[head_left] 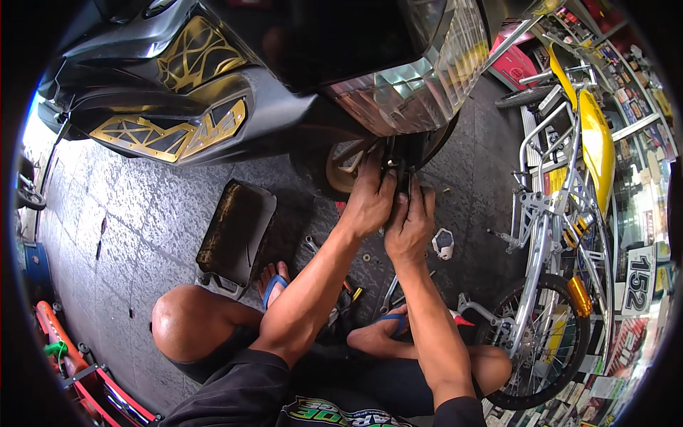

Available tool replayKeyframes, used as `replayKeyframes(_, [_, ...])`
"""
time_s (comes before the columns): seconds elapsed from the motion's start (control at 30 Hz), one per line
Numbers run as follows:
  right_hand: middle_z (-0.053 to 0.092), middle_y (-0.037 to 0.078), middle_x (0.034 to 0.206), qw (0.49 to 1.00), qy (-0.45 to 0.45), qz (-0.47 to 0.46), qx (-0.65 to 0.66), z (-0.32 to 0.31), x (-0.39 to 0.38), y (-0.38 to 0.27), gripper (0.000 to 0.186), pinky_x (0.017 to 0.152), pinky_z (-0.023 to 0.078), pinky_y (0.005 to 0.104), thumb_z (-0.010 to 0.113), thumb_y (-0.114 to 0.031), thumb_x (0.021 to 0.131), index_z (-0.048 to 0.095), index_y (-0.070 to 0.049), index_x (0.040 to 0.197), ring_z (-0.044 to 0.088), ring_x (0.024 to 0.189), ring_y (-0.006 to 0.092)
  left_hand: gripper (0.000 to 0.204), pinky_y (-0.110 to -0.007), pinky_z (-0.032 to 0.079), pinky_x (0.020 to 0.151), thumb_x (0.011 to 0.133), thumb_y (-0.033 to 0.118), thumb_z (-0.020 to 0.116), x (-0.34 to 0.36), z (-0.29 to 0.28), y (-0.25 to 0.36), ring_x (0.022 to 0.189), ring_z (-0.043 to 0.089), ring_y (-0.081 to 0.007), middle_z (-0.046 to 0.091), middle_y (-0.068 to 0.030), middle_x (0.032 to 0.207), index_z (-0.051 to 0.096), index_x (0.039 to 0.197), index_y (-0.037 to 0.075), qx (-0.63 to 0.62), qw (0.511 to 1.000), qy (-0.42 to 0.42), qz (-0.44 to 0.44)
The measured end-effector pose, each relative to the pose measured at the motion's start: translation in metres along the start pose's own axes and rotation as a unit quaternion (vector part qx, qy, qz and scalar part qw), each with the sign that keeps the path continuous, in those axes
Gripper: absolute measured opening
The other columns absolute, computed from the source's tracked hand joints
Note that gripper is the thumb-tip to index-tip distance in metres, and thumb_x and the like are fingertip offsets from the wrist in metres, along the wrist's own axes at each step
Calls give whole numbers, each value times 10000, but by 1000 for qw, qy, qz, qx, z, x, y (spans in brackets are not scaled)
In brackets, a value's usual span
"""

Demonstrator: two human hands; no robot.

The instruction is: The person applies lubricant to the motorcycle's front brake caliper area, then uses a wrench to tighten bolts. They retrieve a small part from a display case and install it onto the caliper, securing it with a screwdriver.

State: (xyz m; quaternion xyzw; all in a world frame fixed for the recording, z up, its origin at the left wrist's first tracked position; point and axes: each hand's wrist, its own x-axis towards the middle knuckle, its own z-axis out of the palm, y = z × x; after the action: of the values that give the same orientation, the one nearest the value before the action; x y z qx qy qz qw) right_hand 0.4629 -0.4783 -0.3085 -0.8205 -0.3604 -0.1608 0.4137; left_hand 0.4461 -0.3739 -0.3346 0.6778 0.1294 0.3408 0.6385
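Observation:
Both my arms reach up to the front wheel of a black scooter (270,114) with gold footboard plates. The gold wheel rim (340,171) shows beside the dark fork area (410,151) under the headlight (395,99). My left hand (370,203) is closed at the near side of that area, its fingertips partly hidden among dark parts. Close beside it, my right hand (410,228) is closed too, thumb and fingers at a dark piece between the hands. What either hand grips is too dark to make out.
A grimy open metal tray (257,238) lies left of my arms. Wrenches (389,293), small round parts (366,257) and a white piece (443,243) lie on the tiled floor (156,206). A yellow-and-silver motorcycle frame (596,146) stands right, an orange-red stand (60,341) lower left.

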Motion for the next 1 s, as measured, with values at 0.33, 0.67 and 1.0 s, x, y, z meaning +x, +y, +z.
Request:
replayKeyframes(0.33, [582, 233, 944, 999, -27, 31, -18, -9, 16, -15, 390, 692, 514, 439, 459, -202, 989, 602, 107, 1179, 627, 833, 394, 520, -479, 270, 1121, 951, 128, 457, -2, 0, 5, 1313, 376, -468, 415, -325, 1380, 342, 1422, -59, 14, 1000, 6, 25])
replayKeyframes(0.67, [569, 219, 971, 999, 4, -39, -17, -1, 8, 5, 389, 667, 526, 417, 473, -181, 974, 579, 100, 1222, 638, 802, 375, 517, -362, 233, 1151, 988, 115, 436, 0, -5, 10, 1399, 341, -330, 379, -259, 1477, 317, 1454, -77, -13, 999, -26, -25])
replayKeyframes(1.0, [598, 247, 924, 997, -59, 37, -39, -10, 26, -15, 365, 723, 485, 464, 436, -196, 979, 624, 64, 1154, 603, 809, 436, 510, -355, 266, 1135, 999, 103, 443, -1, 0, -3, 1372, 368, -290, 414, -232, 1447, 307, 1462, -65, 1, 1000, -9, 5])
